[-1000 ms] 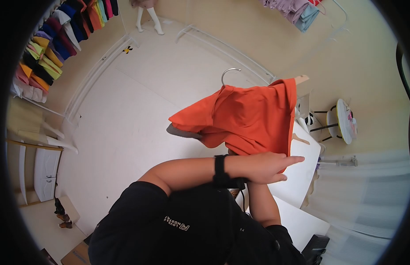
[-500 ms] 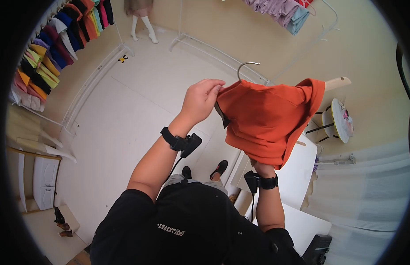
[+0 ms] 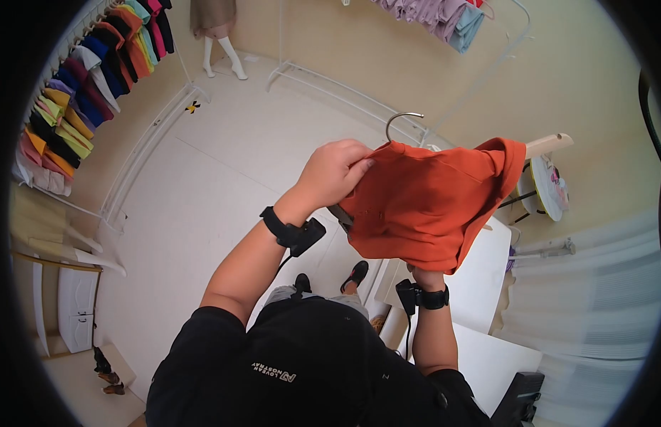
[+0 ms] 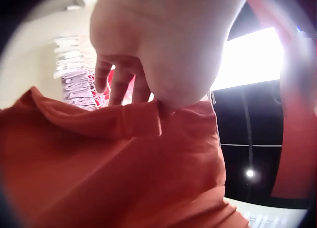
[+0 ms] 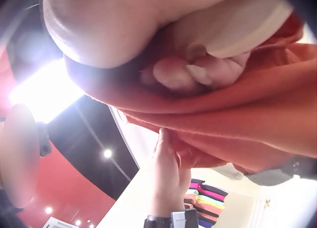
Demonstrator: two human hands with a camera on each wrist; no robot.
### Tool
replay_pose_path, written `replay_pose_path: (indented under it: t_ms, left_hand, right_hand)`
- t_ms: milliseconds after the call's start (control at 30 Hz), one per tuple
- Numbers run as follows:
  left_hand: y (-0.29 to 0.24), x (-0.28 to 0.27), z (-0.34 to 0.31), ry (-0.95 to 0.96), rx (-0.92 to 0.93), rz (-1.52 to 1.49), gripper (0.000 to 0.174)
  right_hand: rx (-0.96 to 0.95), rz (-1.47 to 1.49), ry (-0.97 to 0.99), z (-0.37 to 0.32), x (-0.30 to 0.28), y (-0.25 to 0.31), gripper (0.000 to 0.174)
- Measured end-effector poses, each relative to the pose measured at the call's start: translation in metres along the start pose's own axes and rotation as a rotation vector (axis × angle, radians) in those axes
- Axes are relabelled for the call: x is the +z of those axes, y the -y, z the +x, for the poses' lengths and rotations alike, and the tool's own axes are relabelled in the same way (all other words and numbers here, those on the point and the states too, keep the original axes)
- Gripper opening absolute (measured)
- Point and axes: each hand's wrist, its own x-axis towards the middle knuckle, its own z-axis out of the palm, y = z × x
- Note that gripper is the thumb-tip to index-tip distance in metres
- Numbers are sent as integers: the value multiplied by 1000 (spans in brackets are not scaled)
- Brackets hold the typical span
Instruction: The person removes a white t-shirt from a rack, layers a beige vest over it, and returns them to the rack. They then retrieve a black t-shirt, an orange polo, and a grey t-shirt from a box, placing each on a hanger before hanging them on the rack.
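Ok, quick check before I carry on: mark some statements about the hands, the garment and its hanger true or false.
1. The left hand pinches the edge of the orange garment. True.
2. The metal hook is hidden under the cloth. False: it sticks out above the garment.
3. The right hand is at the garment's lower edge. True.
4. Only the left wrist wears a black band. False: both wrists do.
5. The hanger's wooden end sticks out of the garment. True.

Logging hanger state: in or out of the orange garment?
Partly in: hook and one wooden end stick out of the orange garment, which hides the rest.
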Motion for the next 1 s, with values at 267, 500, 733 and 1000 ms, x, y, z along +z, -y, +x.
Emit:
replay_pose_path:
  t_ms: [267,500,733,1000]
  left_hand:
    - [-17,-36,32,47,-99,-349,24]
    - [-45,-48,63,47,54,-139,22]
    - [-84,-43,95,34,204,-4,18]
    - [-90,-19,140,517,238,133,21]
  right_hand:
    - [-216,-217,-41,3,-37,-44,19]
    - [-400,-537,35,-2,-23,-33,53]
    - [-369,-779,48,10,-12,-48,59]
    - [-259,-591,172,28,-11,-86,46]
